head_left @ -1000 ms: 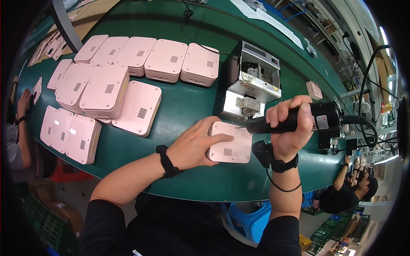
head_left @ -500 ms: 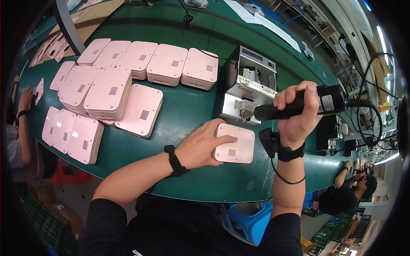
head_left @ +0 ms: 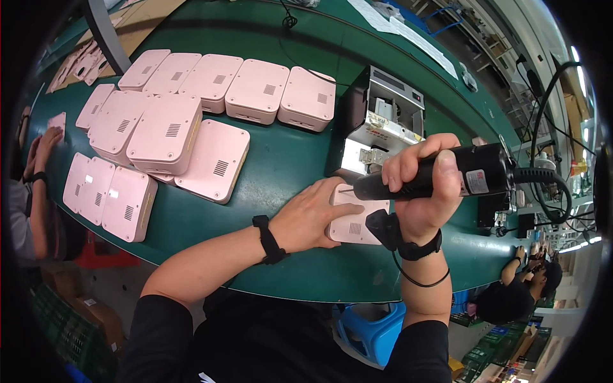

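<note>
Left hand [head_left: 310, 214] clasps pink casing [head_left: 351, 225] beneath it, thumb across top; right hand [head_left: 424, 214] wrapped around black driver [head_left: 491, 167]. Recommended: bit [head_left: 345, 191] square to casing, pressure steady.

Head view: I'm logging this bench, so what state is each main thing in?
Left hand: holding the box, thumb on top.
Right hand: closed around the driver.
Driver: held, bit over the box, contact unclear.
Box: flat, vented face up.
Other boxes: vented faces up, some stacked.
Machine: upright, inner parts exposed.
</note>
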